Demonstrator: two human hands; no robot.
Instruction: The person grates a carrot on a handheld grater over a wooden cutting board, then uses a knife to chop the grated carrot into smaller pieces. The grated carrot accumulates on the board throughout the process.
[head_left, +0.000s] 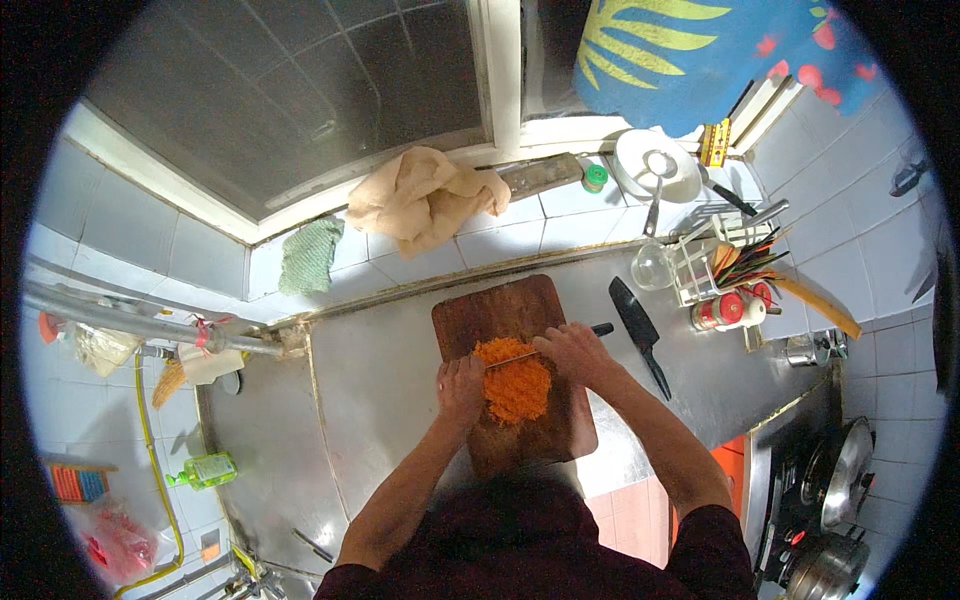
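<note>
A mound of finely chopped orange food (517, 394), perhaps carrot, lies on a dark wooden cutting board (536, 300). My right hand (574, 352) is closed around a knife (513, 361), whose thin blade lies across the upper part of the mound. The knife's black handle end sticks out beyond my knuckles. At the mound's left edge, my left hand (460, 386) rests near the tip of the blade; whether its fingers touch the metal is hidden. A second knife, a black cleaver-like one (636, 322), lies on the steel counter (390, 360) right of the board.
Behind the counter, a tiled ledge holds a beige cloth (424, 199), a green cloth (311, 256) and a white bowl (667, 157). A white utensil rack (697, 270) and red-lidded jars (718, 311) stand at right. Pots (825, 562) sit on the stove; a green soap bottle (210, 471) is left.
</note>
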